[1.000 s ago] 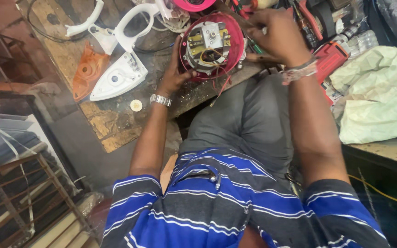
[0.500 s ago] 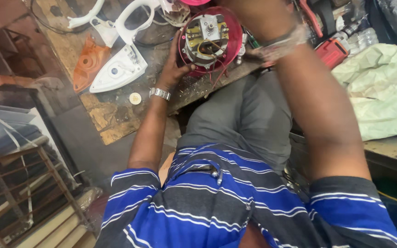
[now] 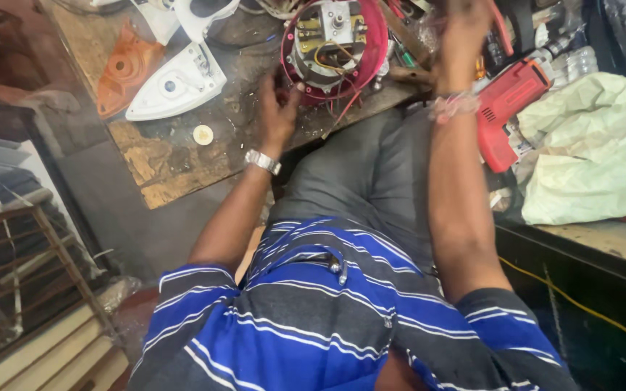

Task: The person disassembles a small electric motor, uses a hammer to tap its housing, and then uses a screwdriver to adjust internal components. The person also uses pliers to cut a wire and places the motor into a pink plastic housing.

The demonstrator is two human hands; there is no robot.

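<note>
A round red appliance base (image 3: 335,47) with exposed metal parts and coloured wires lies on the worn wooden bench (image 3: 168,163). My left hand (image 3: 278,108), a metal watch on its wrist, rests at the base's lower left rim with the fingers spread. My right hand (image 3: 464,43), with a bracelet on the wrist, is raised to the right of the base, over a clutter of tools. It is blurred, and I cannot make out whether it holds anything. My lap in grey trousers lies between the arms.
A white iron shell (image 3: 175,83) and an orange iron part (image 3: 121,69) lie left of the base, with a small round disc (image 3: 203,135) nearer me. A red power drill (image 3: 508,108) and a pale green cloth (image 3: 595,145) sit right. A metal rack (image 3: 30,275) stands lower left.
My right hand has lifted off the red base and moved up and to the right. My left hand has slipped from gripping the base to its lower rim. The view has shifted.
</note>
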